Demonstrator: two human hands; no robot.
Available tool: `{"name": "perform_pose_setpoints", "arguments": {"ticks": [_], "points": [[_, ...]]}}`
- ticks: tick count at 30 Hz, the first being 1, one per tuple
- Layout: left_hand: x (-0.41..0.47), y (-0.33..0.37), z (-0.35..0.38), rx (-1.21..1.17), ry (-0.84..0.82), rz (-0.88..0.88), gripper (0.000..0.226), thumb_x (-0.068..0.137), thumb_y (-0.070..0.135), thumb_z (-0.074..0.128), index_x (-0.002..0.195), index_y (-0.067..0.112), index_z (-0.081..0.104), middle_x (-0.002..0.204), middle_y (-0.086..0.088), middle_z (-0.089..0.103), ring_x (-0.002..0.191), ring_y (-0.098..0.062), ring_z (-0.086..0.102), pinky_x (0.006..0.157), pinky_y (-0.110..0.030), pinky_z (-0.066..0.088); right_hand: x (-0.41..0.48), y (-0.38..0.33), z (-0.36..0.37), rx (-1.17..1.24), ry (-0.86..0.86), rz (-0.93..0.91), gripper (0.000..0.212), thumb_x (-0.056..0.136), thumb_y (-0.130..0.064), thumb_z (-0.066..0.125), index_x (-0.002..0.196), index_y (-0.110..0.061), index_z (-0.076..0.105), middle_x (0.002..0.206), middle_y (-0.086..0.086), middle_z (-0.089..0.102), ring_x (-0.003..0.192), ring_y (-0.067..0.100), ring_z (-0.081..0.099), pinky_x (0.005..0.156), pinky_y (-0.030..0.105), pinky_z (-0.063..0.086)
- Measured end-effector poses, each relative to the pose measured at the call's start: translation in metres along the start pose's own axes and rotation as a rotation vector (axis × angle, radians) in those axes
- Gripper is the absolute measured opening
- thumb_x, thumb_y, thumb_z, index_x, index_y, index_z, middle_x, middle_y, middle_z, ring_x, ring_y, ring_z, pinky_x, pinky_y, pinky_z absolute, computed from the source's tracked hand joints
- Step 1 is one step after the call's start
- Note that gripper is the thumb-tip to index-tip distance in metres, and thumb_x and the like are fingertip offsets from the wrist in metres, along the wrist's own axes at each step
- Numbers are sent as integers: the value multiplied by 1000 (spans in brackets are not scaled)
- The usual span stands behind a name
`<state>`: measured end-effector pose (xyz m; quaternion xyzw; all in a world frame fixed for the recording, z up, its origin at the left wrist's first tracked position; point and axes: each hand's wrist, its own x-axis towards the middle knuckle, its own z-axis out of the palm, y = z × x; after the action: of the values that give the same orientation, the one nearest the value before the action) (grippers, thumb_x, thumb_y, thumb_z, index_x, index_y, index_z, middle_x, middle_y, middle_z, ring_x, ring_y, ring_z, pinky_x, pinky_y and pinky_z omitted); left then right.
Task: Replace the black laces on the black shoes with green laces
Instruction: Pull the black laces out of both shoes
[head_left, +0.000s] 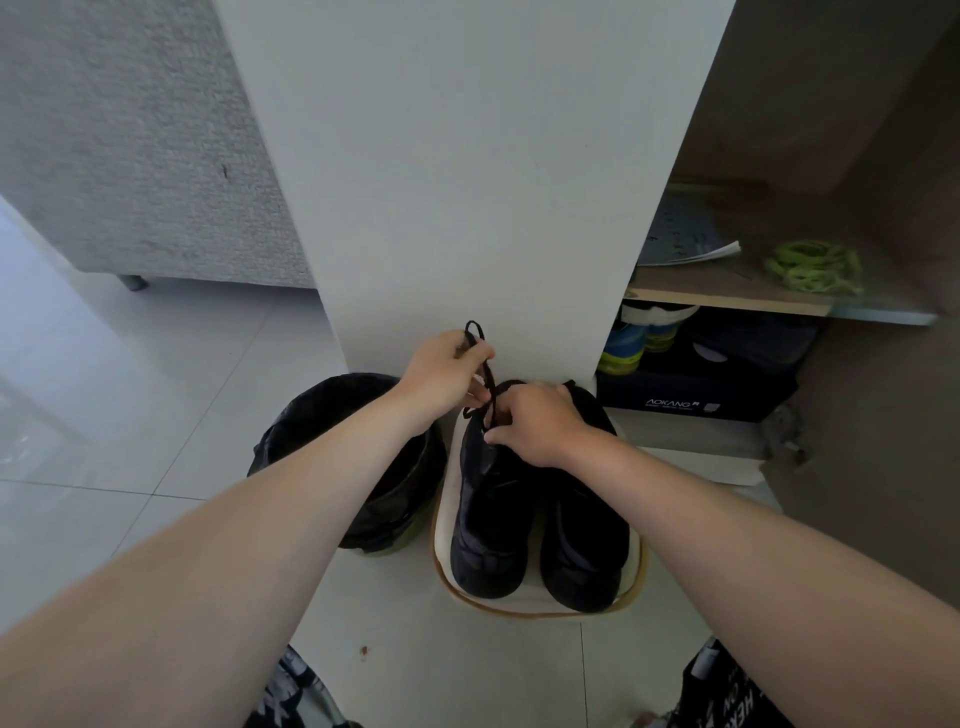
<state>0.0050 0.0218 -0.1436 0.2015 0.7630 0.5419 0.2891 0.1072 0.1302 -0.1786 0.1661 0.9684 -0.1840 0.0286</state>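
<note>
Two black shoes stand side by side on a white stool (540, 608) with a tan rim, toes toward me: the left shoe (488, 525) and the right shoe (587, 551). My left hand (447, 376) grips a black lace (485, 374) and holds it raised above the left shoe's collar; a loop sticks out above the fist. My right hand (540, 423) pinches the same lace low down, at the top of the left shoe. A bundle of green laces (813, 266) lies on the wooden shelf at the right.
A bin with a black liner (358, 467) stands just left of the stool. A white cabinet panel (467, 182) rises behind the shoes. On the right, a shelf (727, 299) holds papers, and below it sit a dark shoe box (696, 384) and colourful shoes. A grey sofa (130, 156) is at the left.
</note>
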Motion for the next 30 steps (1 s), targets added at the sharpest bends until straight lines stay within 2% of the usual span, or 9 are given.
{"name": "perform_pose_setpoints", "arguments": {"ticks": [2,6,13,16,19,23,25,27,30], "points": [[-1,-5,0,57,-62,-90,19,101,23,48,107,8,58,99,-17,66,65,-24,64,61,-39,61,0,-1,-1,9,-17,21,13,90,-41,66,91,-29,70,103,-6,69,109,22,59,82,35,31],[-6,-25,-1,290,-220,-285,15,92,0,53,103,9,56,95,-14,61,80,-26,66,62,-37,61,3,-3,-9,-13,-4,30,19,90,-43,65,84,-25,66,95,0,71,97,26,64,75,34,36],[-7,-39,-2,415,-337,-99,15,81,14,73,95,16,69,84,-12,72,77,-20,71,69,-33,62,0,-15,-17,-364,209,-85,27,99,-47,50,87,-24,59,93,0,70,94,26,65,87,40,31],[-7,-40,-1,421,-342,-57,19,81,17,76,98,17,67,80,-8,71,75,-20,72,69,-36,62,0,-15,-20,-290,291,-92,28,100,-48,49,82,-26,50,88,0,70,88,26,65,85,40,30],[-6,-40,2,427,-303,-23,16,82,20,76,94,13,69,76,-9,71,71,-22,71,69,-36,62,0,-15,-18,-60,350,-65,28,98,-44,55,84,-20,61,85,0,70,85,27,64,80,39,35],[-3,-39,2,517,-253,-15,18,86,22,70,86,4,71,74,-13,73,75,-27,72,78,-40,60,2,-13,-11,280,238,26,22,92,-36,66,77,-23,58,77,-8,62,79,19,61,65,32,40],[-2,-39,1,524,-237,-38,11,90,14,62,86,6,69,77,-15,73,79,-30,73,77,-39,61,3,-10,-6,334,125,54,12,85,-29,72,93,-24,65,89,-10,66,89,16,64,75,30,48],[0,-40,0,473,-214,-71,10,93,9,56,86,10,63,82,-17,73,77,-33,73,75,-43,62,3,-6,-1,278,-46,52,38,76,-28,77,112,-23,65,107,-5,68,102,18,65,88,35,53],[1,-37,-4,350,-225,-146,8,98,15,57,95,8,55,93,-21,72,74,-33,73,67,-42,62,4,-3,-2,149,-168,73,45,72,-32,83,114,-22,69,112,0,68,104,21,64,89,40,54]]}}
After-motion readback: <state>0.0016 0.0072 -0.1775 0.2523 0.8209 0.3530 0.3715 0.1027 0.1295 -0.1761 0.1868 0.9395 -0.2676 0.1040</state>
